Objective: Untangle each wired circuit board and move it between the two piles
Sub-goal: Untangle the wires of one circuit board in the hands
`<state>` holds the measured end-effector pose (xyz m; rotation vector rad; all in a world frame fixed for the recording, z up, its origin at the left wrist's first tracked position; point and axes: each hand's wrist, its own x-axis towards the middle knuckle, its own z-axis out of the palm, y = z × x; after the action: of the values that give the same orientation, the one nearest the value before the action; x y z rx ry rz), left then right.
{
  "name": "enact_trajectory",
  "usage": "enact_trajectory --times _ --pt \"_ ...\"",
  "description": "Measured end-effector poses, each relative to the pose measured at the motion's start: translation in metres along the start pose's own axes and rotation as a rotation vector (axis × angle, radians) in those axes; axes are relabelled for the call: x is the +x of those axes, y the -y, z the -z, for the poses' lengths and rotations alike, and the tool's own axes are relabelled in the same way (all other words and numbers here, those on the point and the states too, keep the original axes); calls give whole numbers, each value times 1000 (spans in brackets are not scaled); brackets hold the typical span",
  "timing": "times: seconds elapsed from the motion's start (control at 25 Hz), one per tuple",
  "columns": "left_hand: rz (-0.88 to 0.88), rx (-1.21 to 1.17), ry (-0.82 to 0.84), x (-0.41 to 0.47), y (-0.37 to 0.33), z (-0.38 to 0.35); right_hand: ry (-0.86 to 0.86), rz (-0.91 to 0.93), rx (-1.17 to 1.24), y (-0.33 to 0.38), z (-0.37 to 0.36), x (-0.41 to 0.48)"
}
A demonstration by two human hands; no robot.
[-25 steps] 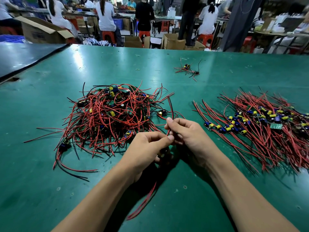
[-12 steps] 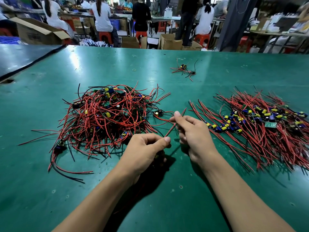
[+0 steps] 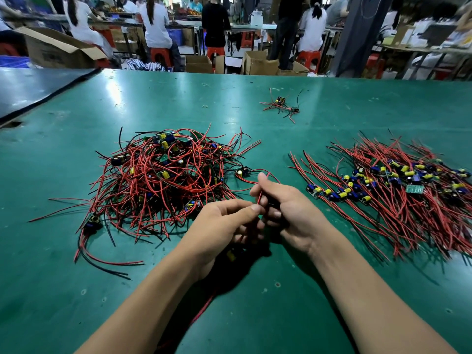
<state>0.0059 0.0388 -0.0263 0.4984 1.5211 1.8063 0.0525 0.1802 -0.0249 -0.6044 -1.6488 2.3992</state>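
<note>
The two grips have drawn together since half a second ago. My left grip and right grip both pinch one red wire, just right of the tangled pile. The board sits under the left grip. Its tail shows again, nearer me than the pile.

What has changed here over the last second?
The right hand pulled away to the right, then came back beside the left hand; both pinch a red wire. The tangled pile, the sorted pile and the far bunch stayed put.
</note>
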Motion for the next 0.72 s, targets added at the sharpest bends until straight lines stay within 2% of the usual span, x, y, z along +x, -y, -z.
enact_trajectory --times 0.24,0.44,0.52,0.72 --pt "-63 10 -81 -3 5 -7 110 54 -210 -20 -7 -7" --pt "-102 -29 -128 -5 4 -10 36 70 -337 -7 -4 -3" --pt "-115 -25 -117 -5 4 -10 18 22 -259 -3 -5 -1" --pt "-108 -58 -54 -5 3 -9 99 -121 221 1 -10 0"
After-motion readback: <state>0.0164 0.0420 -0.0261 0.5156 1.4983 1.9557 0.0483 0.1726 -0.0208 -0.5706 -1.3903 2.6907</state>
